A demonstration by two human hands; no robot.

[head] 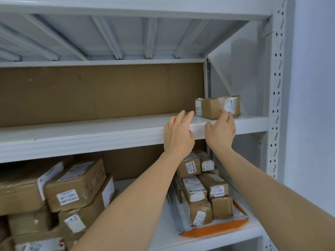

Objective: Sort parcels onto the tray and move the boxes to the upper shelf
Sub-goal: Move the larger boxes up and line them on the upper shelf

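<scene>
At the upper shelf [108,131], both hands hang loose with nothing in their grip.
Left hand [178,134] and right hand [220,132] hover, fingers relaxed, by one small box [217,107] set near the shelf's right end; the right fingertips may touch it. Below, several parcels [203,194] lie on the orange tray [217,230]; a pile of boxes [72,189] at left looks unmoved. White metal racking, pale wall.

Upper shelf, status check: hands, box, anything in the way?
Left hand open, right hand open at the box. Box sits on upper shelf, far right. Nothing blocking.
</scene>
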